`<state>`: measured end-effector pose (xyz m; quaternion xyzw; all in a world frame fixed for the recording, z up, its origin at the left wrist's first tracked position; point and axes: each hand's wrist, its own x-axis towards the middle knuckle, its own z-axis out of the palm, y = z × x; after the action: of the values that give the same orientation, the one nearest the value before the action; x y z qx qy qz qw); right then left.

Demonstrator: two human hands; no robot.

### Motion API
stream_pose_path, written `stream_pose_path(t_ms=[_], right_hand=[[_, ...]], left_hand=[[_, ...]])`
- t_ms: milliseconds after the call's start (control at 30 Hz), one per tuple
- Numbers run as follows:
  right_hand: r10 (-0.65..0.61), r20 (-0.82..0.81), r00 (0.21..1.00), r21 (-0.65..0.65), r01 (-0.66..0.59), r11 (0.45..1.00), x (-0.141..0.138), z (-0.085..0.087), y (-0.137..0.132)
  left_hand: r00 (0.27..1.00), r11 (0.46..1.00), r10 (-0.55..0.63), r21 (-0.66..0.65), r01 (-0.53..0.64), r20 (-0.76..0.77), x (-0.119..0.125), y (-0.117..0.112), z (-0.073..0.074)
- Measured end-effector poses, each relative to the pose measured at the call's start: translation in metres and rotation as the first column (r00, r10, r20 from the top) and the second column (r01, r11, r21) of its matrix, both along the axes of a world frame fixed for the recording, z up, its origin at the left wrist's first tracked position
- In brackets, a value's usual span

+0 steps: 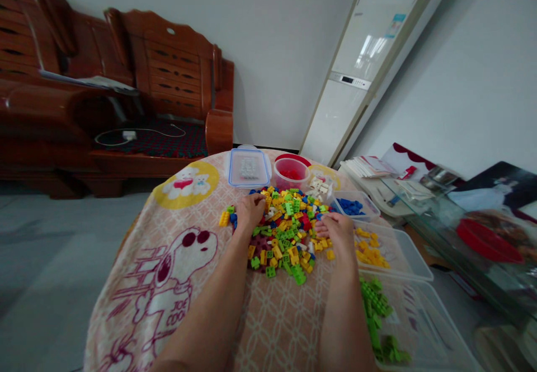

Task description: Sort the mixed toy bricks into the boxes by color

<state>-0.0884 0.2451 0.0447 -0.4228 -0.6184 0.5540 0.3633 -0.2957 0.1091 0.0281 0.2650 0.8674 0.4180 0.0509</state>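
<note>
A heap of small plastic building bricks [285, 227] in yellow, green, red and blue lies on a round table under a pink cartoon-print cloth [180, 271]. My left hand [250, 211] rests on the heap's left edge, fingers curled down into the bricks. On the right side of the pile sits my right hand [335, 227], its fingers bent and pinched among the bricks. What either hand holds is hidden.
Clear trays at the right hold yellow bricks [371, 254], green bricks [377, 316] and blue bricks [351, 206]. A lidded box [249, 167] and a red tub [291, 174] stand behind the heap. A wooden sofa [126, 81], a white cabinet [361, 75] and a glass table [474, 232] surround.
</note>
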Motion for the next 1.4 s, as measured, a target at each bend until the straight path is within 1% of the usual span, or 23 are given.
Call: stream_pose_path(t_ms=[67,133,167,233,267,333,400,467,533,600,633,667,700,733,800,867,933,1000,1033,1067,1133,1267,1400], right_hand=[[-0.177,-0.185,0.967,-0.03,0.174,0.984,-0.003,-0.008,0.009],[-0.339,-0.346,0.875,-0.074,0.334,0.94,-0.004,-0.015,0.018],[-0.39,-0.412,0.823,-0.088,0.391,0.916,-0.003,-0.018,0.022],[-0.445,-0.505,0.739,-0.095,0.465,0.88,0.0,-0.022,0.029],[-0.455,-0.532,0.714,-0.089,0.487,0.869,0.002,-0.023,0.032],[-0.458,-0.554,0.695,-0.071,0.508,0.858,0.005,-0.023,0.034],[-0.452,-0.53,0.718,-0.052,0.504,0.862,0.007,-0.02,0.033],[-0.426,-0.468,0.774,-0.029,0.468,0.883,0.007,-0.014,0.029],[-0.353,-0.374,0.858,0.002,0.382,0.924,0.008,-0.007,0.022],[-0.215,-0.234,0.948,0.036,0.23,0.973,0.01,0.002,0.014],[-0.121,-0.142,0.982,0.048,0.129,0.991,0.011,0.005,0.009],[-0.016,-0.033,0.999,0.052,0.017,0.998,0.012,0.009,0.004],[0.091,0.086,0.992,0.044,-0.095,0.995,0.014,0.011,0.0],[0.19,0.205,0.96,0.024,-0.199,0.98,0.014,0.013,-0.004],[0.337,0.409,0.848,-0.025,-0.358,0.933,0.014,0.014,-0.011],[0.403,0.556,0.727,-0.06,-0.449,0.892,0.012,0.014,-0.017],[0.426,0.652,0.627,-0.08,-0.501,0.862,0.009,0.014,-0.021],[0.441,0.704,0.556,-0.108,-0.53,0.841,0.006,0.015,-0.025],[0.451,0.715,0.534,-0.125,-0.538,0.834,0.004,0.016,-0.027],[0.459,0.719,0.522,-0.14,-0.539,0.831,0.004,0.016,-0.028],[0.466,0.713,0.524,-0.148,-0.537,0.831,0.003,0.018,-0.03],[0.485,0.658,0.576,-0.108,-0.565,0.818,0.003,0.019,-0.03],[0.407,0.662,0.629,-0.015,-0.531,0.847,0.001,0.019,-0.03]], left_hand=[[1.0,1.0,-0.001,0.003,0.001,0.001,0.0,0.0,0.0],[1.0,1.0,-0.003,0.008,0.003,0.003,0.001,0.0,0.001],[1.0,1.0,-0.001,0.009,0.001,0.004,0.001,0.0,0.001],[1.0,1.0,0.003,0.009,-0.003,0.002,0.001,0.0,0.001],[1.0,1.0,0.005,0.008,-0.005,0.001,0.001,0.0,0.001],[1.0,1.0,0.008,0.005,-0.008,0.001,0.001,0.0,0.002],[1.0,1.0,0.01,0.0,-0.01,0.005,0.002,-0.001,0.002],[1.0,1.0,0.01,-0.005,-0.01,0.007,0.001,-0.001,0.001],[1.0,1.0,0.007,-0.006,-0.007,0.005,0.001,0.0,0.001],[1.0,1.0,0.007,-0.001,-0.007,-0.001,0.001,0.0,0.0],[1.0,1.0,0.008,0.002,-0.008,-0.002,0.0,0.0,-0.001],[1.0,1.0,0.009,0.005,-0.009,-0.004,0.0,0.0,-0.001],[1.0,1.0,0.009,0.009,-0.009,-0.005,0.0,0.0,-0.002],[1.0,1.0,0.009,0.012,-0.009,-0.006,-0.001,0.0,-0.003],[1.0,1.0,0.005,0.017,-0.005,-0.009,-0.001,0.0,-0.003],[1.0,1.0,-0.003,0.019,0.003,-0.012,-0.001,0.0,-0.004],[1.0,1.0,-0.008,0.021,0.008,-0.013,-0.001,0.0,-0.004],[1.0,1.0,-0.007,0.025,0.007,-0.014,-0.001,0.0,-0.004],[1.0,1.0,-0.007,0.029,0.007,-0.015,-0.001,0.0,-0.004],[1.0,0.999,-0.008,0.033,0.009,-0.014,-0.001,0.0,-0.004],[1.0,0.999,-0.014,0.042,0.014,-0.01,-0.001,0.0,-0.003],[1.0,0.999,-0.018,0.049,0.018,0.003,-0.001,0.0,-0.003],[1.0,0.999,-0.015,0.041,0.015,0.003,-0.001,-0.001,-0.003]])
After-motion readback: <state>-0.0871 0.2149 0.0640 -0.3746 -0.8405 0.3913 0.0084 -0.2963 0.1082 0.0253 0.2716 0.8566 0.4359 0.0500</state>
